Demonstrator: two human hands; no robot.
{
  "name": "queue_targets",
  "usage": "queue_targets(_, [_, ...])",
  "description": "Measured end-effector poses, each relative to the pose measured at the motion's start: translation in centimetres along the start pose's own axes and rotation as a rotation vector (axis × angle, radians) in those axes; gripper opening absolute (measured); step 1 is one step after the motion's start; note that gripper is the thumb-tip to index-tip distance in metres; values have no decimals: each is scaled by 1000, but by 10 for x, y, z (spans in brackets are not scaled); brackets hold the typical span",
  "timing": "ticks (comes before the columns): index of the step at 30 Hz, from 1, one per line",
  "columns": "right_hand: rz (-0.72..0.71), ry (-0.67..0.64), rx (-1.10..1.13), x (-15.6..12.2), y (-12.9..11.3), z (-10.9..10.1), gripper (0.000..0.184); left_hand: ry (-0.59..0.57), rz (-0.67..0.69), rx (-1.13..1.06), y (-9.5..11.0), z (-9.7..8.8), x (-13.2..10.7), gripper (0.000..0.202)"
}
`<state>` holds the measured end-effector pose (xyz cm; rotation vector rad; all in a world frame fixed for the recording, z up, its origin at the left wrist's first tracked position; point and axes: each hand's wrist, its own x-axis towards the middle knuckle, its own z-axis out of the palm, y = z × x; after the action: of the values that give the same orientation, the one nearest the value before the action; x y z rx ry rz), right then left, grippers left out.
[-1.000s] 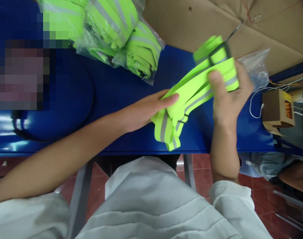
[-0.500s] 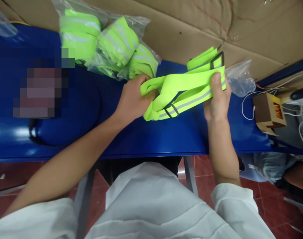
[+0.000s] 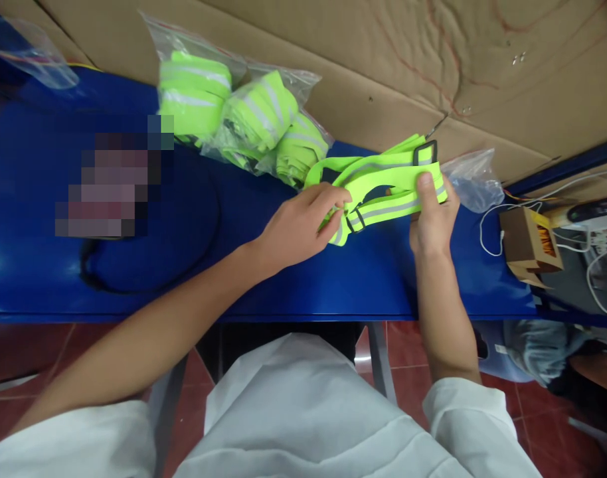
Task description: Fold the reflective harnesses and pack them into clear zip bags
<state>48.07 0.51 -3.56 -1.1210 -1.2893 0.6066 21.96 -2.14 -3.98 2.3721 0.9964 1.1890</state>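
A neon-yellow reflective strap (image 3: 388, 178) with grey stripes and black buckles stretches in folded loops between my two hands, above the blue table. My right hand (image 3: 434, 209) grips its right end, thumb pressed on top near the upper black buckle (image 3: 425, 153). At the left end, my left hand (image 3: 306, 222) is closed with thumb and fingers pinching the loops beside the lower buckle (image 3: 356, 220). Behind my left hand, clear plastic bags hold rolled straps of the same kind (image 3: 261, 109).
The blue table (image 3: 283, 292) backs onto a cardboard-covered panel (image 3: 333, 73). A clear plastic bag (image 3: 475, 182) lies at the back right, near white cables and an open small carton (image 3: 530, 239). A black cable (image 3: 97, 279) curves beside a blurred-out object on the left. Another person's arm (image 3: 600, 372) shows at lower right.
My left hand has moved right, closer to my right hand, and now pinches the strap from the front. The strap's loops are drawn closer together. The view has shifted slightly.
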Motion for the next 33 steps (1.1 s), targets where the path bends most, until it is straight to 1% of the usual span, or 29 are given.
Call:
queue_targets(2, [-61,-6,-44,-3,0,1,44,-92,-192,-121,4,4,0,29])
queue_targets(3, [-111,-13,-70,-4,0,1,47,-109,-284,-167,4,5,0,36])
queue_targets(4, [-157,-32,-91,-6,-1,0,49,-105,-351,-196,4,5,2,44])
queue_targets(6, [-211,-115,-115,-8,-4,0,49,-85,-403,-213,3,3,4,55])
queue_targets(8, [-245,-167,-123,-10,-8,-2,48,-80,-374,-162,3,1,5,49])
queue_targets(9, [-255,-162,-129,-10,-10,-2,48,-80,-350,-125,3,0,5,43])
queue_targets(11, [-270,-106,-141,-9,-13,-3,49,-43,-288,-66,4,0,3,35])
queue_targets(13, [-285,-26,-146,-6,-13,-4,49,45,-184,-8,4,1,0,32])
queue_targets(15, [-302,34,-140,-4,-13,-5,47,126,-40,92,4,3,-2,17])
queue_targets(16, [-305,51,-133,-4,-12,-6,46,143,32,143,3,3,-3,15])
queue_targets(18, [-286,63,-106,-3,-10,-7,45,125,139,203,2,4,-4,22])
queue_targets(19, [-271,60,-88,-2,-9,-7,45,101,171,200,1,5,-4,19])
queue_targets(20, [-252,58,-68,-2,-8,-7,45,83,181,175,0,5,-4,12])
queue_targets(21, [-233,56,-47,-2,-7,-7,46,65,164,132,0,6,-4,6])
queue_targets(24, [-178,54,28,-2,-3,-5,49,-20,7,-61,2,7,-4,36])
queue_targets(26, [-148,36,87,-3,-2,-2,51,-80,-88,-186,4,7,-3,41])
queue_targets(27, [-136,24,115,-3,-2,-1,51,-79,-113,-254,5,7,-3,42])
queue_targets(30, [-105,-4,195,-4,-5,2,47,8,-172,-443,4,4,0,52])
queue_targets(31, [-93,-15,224,-4,-6,3,46,19,-183,-460,2,3,0,55])
queue_targets(32, [-79,-32,253,-4,-7,4,46,5,-171,-433,1,2,1,53])
queue_targets(33, [-67,-49,280,-4,-8,4,46,-29,-141,-357,-1,2,0,47])
